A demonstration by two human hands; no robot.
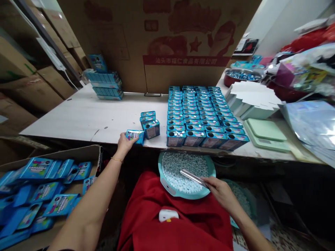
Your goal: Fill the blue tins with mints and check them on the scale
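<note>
The left hand point(125, 142) grips a small, blue, rectangular printed box point(136, 136) by its left end, beyond and to the left of the round turquoise plastic basin point(181, 192) of white pellets point(183, 165). The right hand point(216, 188) is closed on a slim silver metal scoop point(192, 176), angled over the basin. The box looks light and fairly stiff, its glossy surface perhaps slippery; a gentle pinch across its flat faces should suit. The scoop seems rigid, best held at the end clear of the pellets.
</note>
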